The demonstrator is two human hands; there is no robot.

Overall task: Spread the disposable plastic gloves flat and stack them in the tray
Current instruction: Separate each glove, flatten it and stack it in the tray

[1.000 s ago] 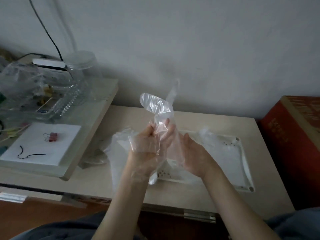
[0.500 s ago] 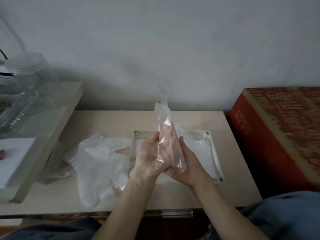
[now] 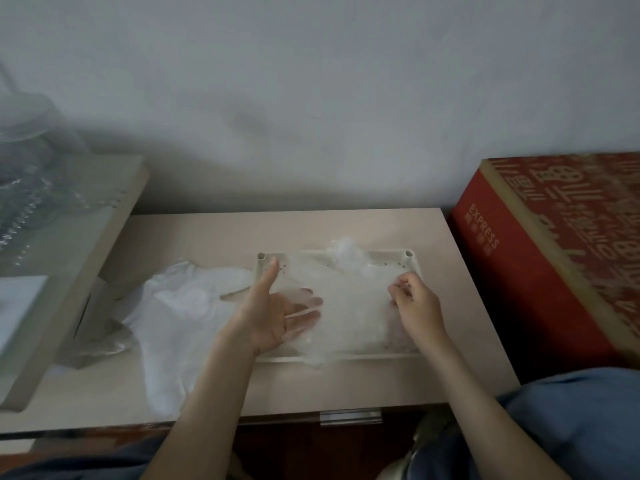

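In the tray [image 3: 363,357], one disposable plastic glove [image 3: 349,306] lies crumpled, its long axis running left to right between both hands. The right hand [image 3: 415,306] is over the tray's right rear part, fingers curled and pinching the film's edge. The left hand [image 3: 277,317] is at the tray's left side, thumb up and fingers straight, showing through the film; it touches without gripping. Judgement: the left hand is better placed to smooth toward the tray's left rim. The glove pile [image 3: 180,306] waits on the surface [image 3: 207,233] just left of the tray.
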